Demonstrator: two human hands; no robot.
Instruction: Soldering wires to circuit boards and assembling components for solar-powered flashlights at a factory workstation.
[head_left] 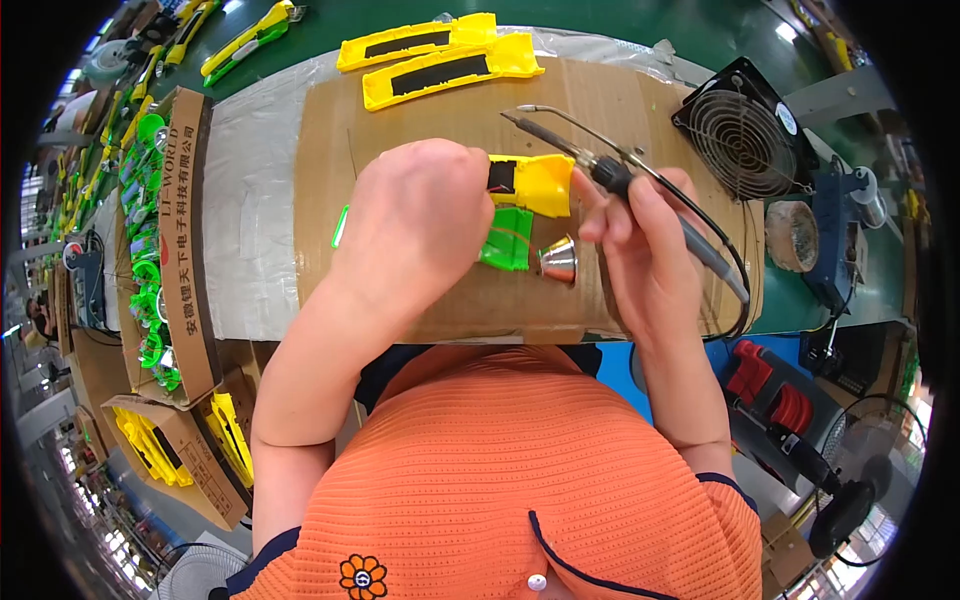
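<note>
In my right hand [650,225] is a soldering iron [612,177], its tip pointing up and left above the board. A thin curved metal tube runs along the iron to a black cable. My left hand [415,205] is curled, knuckles up, over the left ends of a yellow plastic housing [546,188] with a black inlay and a green plastic part [508,242]. Its fingertips and anything pinched in them are hidden. Thin reddish wire shows on the green part. Close to its right lies a shiny cone-shaped reflector [559,262].
Two more yellow housings [430,82] lie at the back of the cardboard sheet [330,130]. A black fan [745,135] stands back right, near a blue device [835,240] with a solder reel. At left, a cardboard box [192,250] holds several green parts with reflectors [150,265].
</note>
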